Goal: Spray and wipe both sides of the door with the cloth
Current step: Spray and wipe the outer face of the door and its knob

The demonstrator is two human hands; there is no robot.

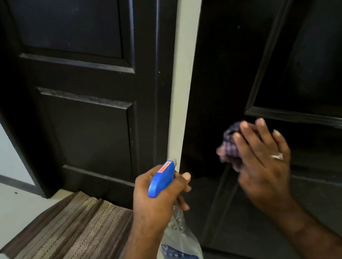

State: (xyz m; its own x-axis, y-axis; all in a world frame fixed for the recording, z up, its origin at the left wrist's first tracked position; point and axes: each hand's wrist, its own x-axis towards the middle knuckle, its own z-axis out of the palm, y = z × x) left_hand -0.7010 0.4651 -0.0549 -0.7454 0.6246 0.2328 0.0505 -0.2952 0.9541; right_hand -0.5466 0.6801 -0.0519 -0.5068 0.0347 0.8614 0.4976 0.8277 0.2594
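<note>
Cloth (228,150) sits bunched beneath spread, straight fingers of the right hand (264,164), against the door (242,63); left hand (154,205) grips the spray bottle (180,252).

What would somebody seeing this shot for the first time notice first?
Probably the right hand, low at centre right, pressing a checked cloth against the dark door. Next, the blue-topped spray bottle gripped in the left hand at bottom centre, then the striped mat on the floor at lower left.
</note>
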